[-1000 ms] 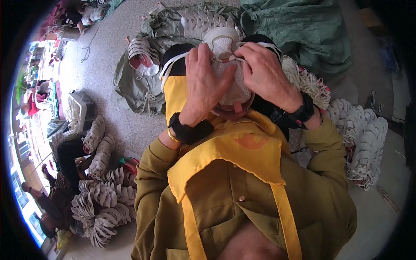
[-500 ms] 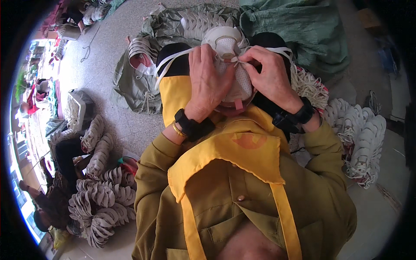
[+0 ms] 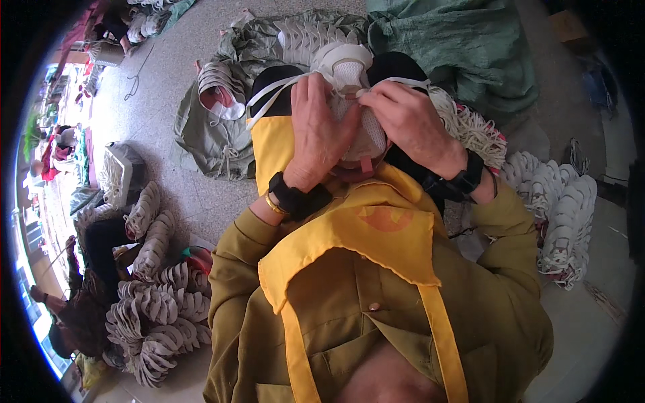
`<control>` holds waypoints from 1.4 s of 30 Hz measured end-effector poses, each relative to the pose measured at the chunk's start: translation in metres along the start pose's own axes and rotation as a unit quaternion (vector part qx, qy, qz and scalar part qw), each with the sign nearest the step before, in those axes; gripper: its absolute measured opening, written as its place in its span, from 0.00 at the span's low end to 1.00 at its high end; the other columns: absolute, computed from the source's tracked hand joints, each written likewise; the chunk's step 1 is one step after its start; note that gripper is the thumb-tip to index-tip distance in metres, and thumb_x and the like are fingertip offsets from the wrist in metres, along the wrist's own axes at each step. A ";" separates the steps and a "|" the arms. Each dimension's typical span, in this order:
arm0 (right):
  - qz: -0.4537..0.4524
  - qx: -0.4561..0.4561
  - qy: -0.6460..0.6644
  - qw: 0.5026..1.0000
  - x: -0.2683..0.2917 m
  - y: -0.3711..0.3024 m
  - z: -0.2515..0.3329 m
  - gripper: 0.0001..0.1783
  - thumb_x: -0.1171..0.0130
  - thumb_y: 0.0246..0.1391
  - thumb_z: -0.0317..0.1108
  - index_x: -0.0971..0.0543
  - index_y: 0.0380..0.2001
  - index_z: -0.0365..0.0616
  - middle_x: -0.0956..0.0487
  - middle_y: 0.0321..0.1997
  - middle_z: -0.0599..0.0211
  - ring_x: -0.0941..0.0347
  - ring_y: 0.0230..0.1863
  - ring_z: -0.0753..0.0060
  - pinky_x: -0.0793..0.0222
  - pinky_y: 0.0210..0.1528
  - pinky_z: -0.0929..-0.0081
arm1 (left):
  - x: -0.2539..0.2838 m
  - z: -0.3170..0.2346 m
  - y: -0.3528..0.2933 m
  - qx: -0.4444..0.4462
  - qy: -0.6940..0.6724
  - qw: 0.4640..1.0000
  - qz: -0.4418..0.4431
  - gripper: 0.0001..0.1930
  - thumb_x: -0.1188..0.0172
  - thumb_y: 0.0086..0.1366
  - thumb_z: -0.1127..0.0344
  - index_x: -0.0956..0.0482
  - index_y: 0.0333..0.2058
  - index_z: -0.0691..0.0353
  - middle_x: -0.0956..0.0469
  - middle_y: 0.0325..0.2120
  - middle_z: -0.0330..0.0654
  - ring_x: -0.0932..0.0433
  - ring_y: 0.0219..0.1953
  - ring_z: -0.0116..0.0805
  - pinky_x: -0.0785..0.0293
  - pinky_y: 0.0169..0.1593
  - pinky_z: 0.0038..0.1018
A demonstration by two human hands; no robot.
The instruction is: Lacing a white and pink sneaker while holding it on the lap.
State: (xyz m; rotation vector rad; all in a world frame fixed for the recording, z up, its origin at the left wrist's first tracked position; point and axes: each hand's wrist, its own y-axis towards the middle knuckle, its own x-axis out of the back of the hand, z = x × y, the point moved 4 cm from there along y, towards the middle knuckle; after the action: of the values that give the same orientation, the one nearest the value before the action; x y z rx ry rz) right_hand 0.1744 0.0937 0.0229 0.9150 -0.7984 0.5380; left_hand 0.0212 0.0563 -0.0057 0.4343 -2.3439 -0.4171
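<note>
A white mesh shoe upper [image 3: 370,131] with a pink tab rests on my lap, its toe pointing away from me. My left hand [image 3: 317,134] is closed at the upper's left side, fingers bent and thumb over the mesh, gripping the white shoelace [image 3: 274,87], whose loose part trails out to the left. On the other side my right hand [image 3: 416,121] pinches the lace between thumb and forefinger, close to the eyelets. Another length of lace runs out over the back of this hand. My fingers partly hide the lacing between them.
A bundle of white laces [image 3: 467,127] hangs by my right knee. Stacked shoe uppers [image 3: 564,221] stand to the right, with more piles [image 3: 158,309] at the left. Green sacking [image 3: 457,54] lies ahead. Another person [image 3: 84,309] sits at the far left.
My right hand has shifted slightly left and turned, its knuckles now more over the lace. The small bow-like crossing of lace between my hands is less visible.
</note>
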 end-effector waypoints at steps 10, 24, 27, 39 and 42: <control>-0.006 0.098 -0.126 0.987 -0.004 0.014 -0.001 0.06 0.40 0.47 0.26 0.25 0.30 0.40 0.28 0.37 0.63 0.25 0.39 0.63 0.24 0.38 0.70 | 0.028 0.006 0.007 -0.046 0.004 0.995 0.084 0.17 0.31 0.55 0.69 0.27 0.40 0.68 0.26 0.33 0.48 0.23 0.34 0.44 0.25 0.39 0.34; -0.042 -0.075 0.110 0.990 -0.022 0.019 0.012 0.07 0.39 0.53 0.24 0.24 0.36 0.37 0.22 0.33 0.53 0.21 0.35 0.46 0.26 0.35 0.58 | 0.037 -0.002 0.019 -0.110 0.039 0.978 0.173 0.13 0.41 0.59 0.73 0.31 0.41 0.69 0.27 0.36 0.55 0.26 0.41 0.56 0.28 0.45 0.42; -0.004 -0.109 0.072 0.991 -0.030 0.019 0.015 0.07 0.41 0.53 0.24 0.23 0.36 0.36 0.21 0.34 0.52 0.21 0.35 0.46 0.24 0.36 0.58 | 0.033 -0.004 0.016 -0.149 0.059 0.974 0.161 0.12 0.45 0.60 0.75 0.33 0.42 0.69 0.30 0.37 0.57 0.30 0.44 0.59 0.32 0.48 0.46; -0.006 -0.115 0.051 0.992 -0.037 0.015 0.013 0.05 0.41 0.57 0.27 0.21 0.36 0.37 0.21 0.35 0.52 0.22 0.35 0.43 0.25 0.35 0.57 | 0.031 0.001 0.011 -0.120 0.025 0.985 0.125 0.08 0.46 0.61 0.76 0.32 0.38 0.68 0.29 0.34 0.55 0.28 0.40 0.60 0.31 0.43 0.46; 0.004 -0.110 0.034 0.993 -0.037 0.016 0.014 0.05 0.43 0.57 0.25 0.23 0.37 0.36 0.22 0.34 0.51 0.22 0.35 0.44 0.25 0.34 0.57 | 0.030 0.003 0.011 -0.118 0.017 0.987 0.106 0.06 0.45 0.61 0.76 0.31 0.36 0.67 0.28 0.31 0.54 0.27 0.36 0.58 0.30 0.38 0.43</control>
State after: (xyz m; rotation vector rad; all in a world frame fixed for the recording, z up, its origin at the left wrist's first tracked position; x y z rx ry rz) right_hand 0.1357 0.0868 0.0068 0.6869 -0.7833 0.4740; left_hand -0.0038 0.0539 0.0143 0.0790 -2.2439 -0.5714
